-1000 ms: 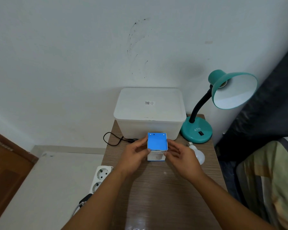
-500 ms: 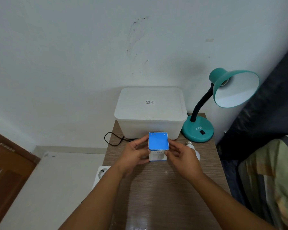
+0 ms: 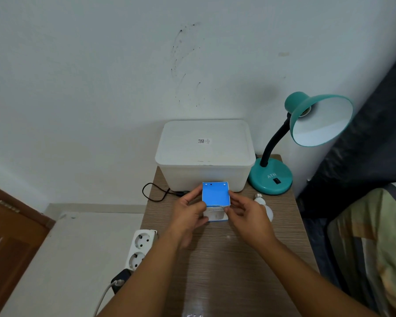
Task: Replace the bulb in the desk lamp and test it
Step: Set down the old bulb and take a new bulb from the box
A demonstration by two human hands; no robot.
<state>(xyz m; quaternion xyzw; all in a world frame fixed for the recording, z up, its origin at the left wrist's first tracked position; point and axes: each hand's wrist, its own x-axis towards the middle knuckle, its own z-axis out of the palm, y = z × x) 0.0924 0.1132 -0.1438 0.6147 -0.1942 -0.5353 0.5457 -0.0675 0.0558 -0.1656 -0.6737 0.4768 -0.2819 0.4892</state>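
Note:
A small blue and white bulb box (image 3: 215, 195) is held upright over the wooden table (image 3: 229, 259). My left hand (image 3: 188, 211) grips its left side. My right hand (image 3: 245, 213) pinches the right front corner near the top flap. A loose white bulb (image 3: 264, 208) lies on the table just right of my right hand, partly hidden by it. The teal desk lamp (image 3: 271, 177) stands at the back right; its shade (image 3: 320, 121) faces me and the socket inside looks empty.
A white lidded plastic bin (image 3: 205, 152) sits at the back of the table against the wall. A black cable (image 3: 156, 193) loops off the left edge. A white power strip (image 3: 141, 248) with a plug in it hangs left of the table. Bedding lies at the right.
The box sits slightly higher between my hands, and my right fingers have shifted to its front top corner. The view has tilted a little.

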